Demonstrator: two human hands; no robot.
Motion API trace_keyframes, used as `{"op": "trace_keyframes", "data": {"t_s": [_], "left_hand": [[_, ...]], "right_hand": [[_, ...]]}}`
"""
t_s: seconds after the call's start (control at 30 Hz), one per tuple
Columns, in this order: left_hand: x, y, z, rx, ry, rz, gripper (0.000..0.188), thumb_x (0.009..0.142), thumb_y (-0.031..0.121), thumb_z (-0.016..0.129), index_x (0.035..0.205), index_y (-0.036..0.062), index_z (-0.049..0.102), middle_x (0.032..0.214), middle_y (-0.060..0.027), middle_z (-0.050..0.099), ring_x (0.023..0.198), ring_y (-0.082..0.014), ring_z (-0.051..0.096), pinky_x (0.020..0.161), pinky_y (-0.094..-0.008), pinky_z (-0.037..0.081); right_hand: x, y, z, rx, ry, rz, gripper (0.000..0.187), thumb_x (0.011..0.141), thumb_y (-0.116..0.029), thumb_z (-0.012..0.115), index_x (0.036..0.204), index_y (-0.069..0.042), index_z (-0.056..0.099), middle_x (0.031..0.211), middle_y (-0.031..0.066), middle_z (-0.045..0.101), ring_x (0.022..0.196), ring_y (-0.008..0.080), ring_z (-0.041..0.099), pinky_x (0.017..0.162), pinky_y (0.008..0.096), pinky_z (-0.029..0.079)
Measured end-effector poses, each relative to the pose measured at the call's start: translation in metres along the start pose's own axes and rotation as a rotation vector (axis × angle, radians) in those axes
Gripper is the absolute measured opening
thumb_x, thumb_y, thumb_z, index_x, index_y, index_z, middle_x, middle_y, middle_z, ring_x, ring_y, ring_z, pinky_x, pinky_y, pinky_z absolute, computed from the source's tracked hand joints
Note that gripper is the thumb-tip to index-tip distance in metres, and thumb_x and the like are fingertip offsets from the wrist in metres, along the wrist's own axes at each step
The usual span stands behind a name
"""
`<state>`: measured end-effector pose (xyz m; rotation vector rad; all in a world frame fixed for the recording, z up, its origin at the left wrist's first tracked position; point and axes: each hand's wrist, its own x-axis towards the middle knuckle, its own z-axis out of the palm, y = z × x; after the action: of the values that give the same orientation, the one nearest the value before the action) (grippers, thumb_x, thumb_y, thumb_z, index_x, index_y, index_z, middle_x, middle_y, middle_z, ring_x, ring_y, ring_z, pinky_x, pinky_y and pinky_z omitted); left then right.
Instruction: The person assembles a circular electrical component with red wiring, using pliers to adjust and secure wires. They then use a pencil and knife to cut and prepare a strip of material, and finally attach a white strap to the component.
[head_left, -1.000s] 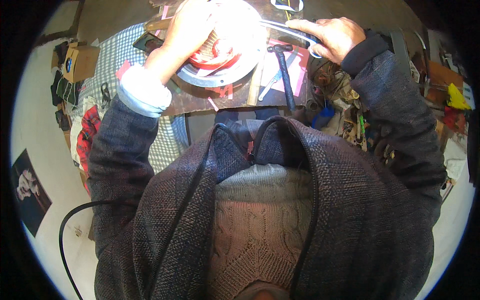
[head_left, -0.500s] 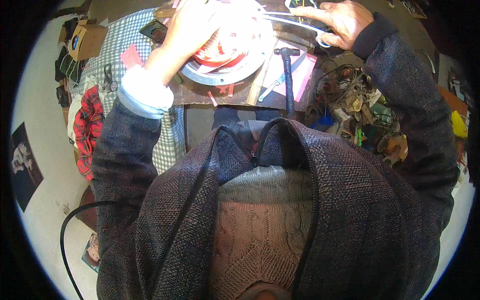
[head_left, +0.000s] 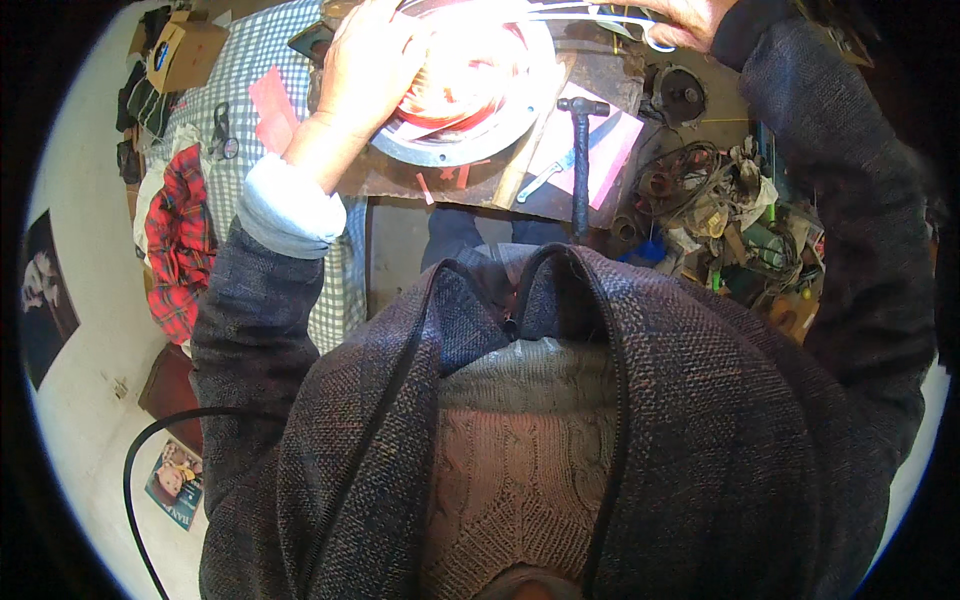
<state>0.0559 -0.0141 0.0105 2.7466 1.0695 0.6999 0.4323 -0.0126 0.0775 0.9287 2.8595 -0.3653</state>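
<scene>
A motor stator with a round metal flange (head_left: 445,157) and red-copper wire windings (head_left: 455,95) stands on the workbench at the top, partly washed out by glare. My left hand (head_left: 372,72) lies over the stator's left side; its fingertips are lost in the glare. At the upper right my right hand (head_left: 692,22) grips a pair of scissors (head_left: 658,38), the thumb at one finger loop. Their long, pale blades point left to the stator's upper rim. The top edge of the picture cuts off part of this hand.
A hammer (head_left: 581,150), a knife (head_left: 545,178) on pink paper (head_left: 612,165) and a wooden stick (head_left: 520,165) lie right of the stator. Wire and scrap (head_left: 730,215) heap up at the right. Leftward are a checked cloth (head_left: 245,60), a red plaid cloth (head_left: 180,240) and a cardboard box (head_left: 185,55).
The view has shifted, so the bench sits slightly differently in the picture. My right hand and the scissors have moved up, partly out of view. My left hand stays over the stator's left side.
</scene>
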Motion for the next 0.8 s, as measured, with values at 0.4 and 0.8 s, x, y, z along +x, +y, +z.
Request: {"op": "trace_keyframes", "data": {"t_s": [0.4,0.8], "left_hand": [[-0.007,0.000,0.009,0.018,0.023,-0.017,0.040,0.086,0.014,0.069,0.122,-0.0015,0.065,0.135,-0.0242,0.061,0.125,-0.0433,0.057,0.110,-0.0497,0.044],[0.010,0.020,-0.003,-0.377,0.076,-0.293,0.035,0.091,0.020,0.070,0.118,-0.0011,0.068,0.121,-0.0208,0.068,0.113,-0.0385,0.064,0.102,-0.0471,0.049]], "right_hand": [[0.044,-0.003,-0.043,-0.281,-0.141,0.020,0.053,0.080,-0.024,0.075,0.132,-0.019,0.066,0.097,0.0131,0.073,0.083,0.0320,0.072,0.075,0.0452,0.058],[0.075,-0.087,-0.153,-0.270,-0.149,-0.158,0.034,0.090,-0.027,0.071,0.119,-0.010,0.071,0.094,0.0117,0.075,0.087,0.0240,0.074,0.079,0.0368,0.060]]}}
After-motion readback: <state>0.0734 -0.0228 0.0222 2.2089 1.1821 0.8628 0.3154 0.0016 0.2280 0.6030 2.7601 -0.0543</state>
